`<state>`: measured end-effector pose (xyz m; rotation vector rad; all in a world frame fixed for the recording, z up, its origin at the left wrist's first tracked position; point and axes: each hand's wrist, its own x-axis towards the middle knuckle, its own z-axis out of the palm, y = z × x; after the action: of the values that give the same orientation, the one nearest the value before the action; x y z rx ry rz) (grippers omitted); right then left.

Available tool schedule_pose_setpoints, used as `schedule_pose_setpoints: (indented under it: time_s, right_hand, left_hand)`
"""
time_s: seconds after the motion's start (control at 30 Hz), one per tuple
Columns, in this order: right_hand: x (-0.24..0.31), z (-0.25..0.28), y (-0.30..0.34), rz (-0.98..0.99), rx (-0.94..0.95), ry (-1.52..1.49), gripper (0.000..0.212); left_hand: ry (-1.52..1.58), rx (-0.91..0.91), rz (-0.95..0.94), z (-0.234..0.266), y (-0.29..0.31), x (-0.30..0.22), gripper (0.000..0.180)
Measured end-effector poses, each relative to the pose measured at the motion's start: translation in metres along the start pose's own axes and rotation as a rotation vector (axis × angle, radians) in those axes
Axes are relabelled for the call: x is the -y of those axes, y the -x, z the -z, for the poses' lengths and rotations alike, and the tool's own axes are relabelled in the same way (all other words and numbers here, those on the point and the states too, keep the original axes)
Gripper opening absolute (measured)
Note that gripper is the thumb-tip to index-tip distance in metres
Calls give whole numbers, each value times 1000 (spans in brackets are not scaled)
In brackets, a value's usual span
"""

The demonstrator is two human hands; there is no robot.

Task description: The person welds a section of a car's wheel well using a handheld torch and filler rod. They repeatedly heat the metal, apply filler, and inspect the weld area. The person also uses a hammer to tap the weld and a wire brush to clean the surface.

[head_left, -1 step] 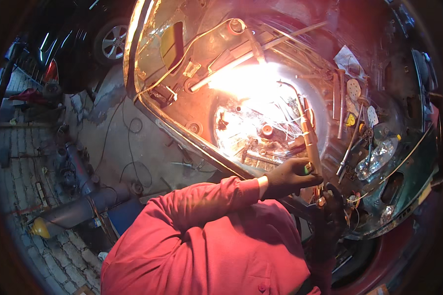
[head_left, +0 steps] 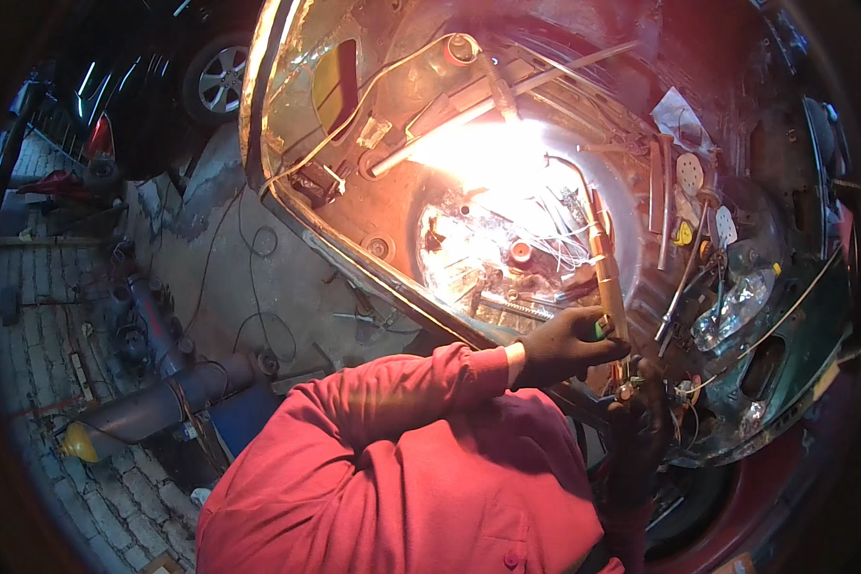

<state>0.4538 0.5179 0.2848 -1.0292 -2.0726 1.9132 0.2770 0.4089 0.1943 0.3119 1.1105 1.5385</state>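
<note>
A slim gas torch [head_left: 607, 273] with a thin curved tip slants up over the round spare-wheel well [head_left: 429, 277] of an open car boot. My left hand [head_left: 566, 342], dark-gloved, is closed round the torch's handle beside a small green part. Lower down, my dark right hand [head_left: 649, 411] has its fingers bent about the torch's rear end, near the brass-coloured fittings [head_left: 626, 392]. Shadow hides part of these fingers. The torch tip stands close to a very bright white glare [head_left: 488, 153], and I cannot tell whether it bears a flame.
A corded lamp [head_left: 500, 94] lies by the glare, next to a long metal bar [head_left: 454, 129]. Right of the well are sanding discs [head_left: 688, 172], rods, pliers and a clear plastic bottle [head_left: 737, 311]. On the floor at left lies a grey gas cylinder [head_left: 153, 407], with loose cables beyond.
My right hand's fingers have shifted slightly at the torch's rear end, so more of the fittings shows. The torch has moved a touch to the right.
</note>
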Motion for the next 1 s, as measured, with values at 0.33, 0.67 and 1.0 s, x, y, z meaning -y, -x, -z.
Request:
schedule_pose_setpoints:
  time_s: [0.33,0.67,1.0]
  right_hand:
    - [-78,36,8,-32,-49,587,45]
    - [-79,43,7,47,-3,795,45]
    - [-79,67,3,463,-8,1191,66]
  left_hand:
    - [56,111,-151,0,-28,24,23]
    - [-27,124,-126,3,-31,21,27]
    - [-480,275,-376,4,-10,-2,59]
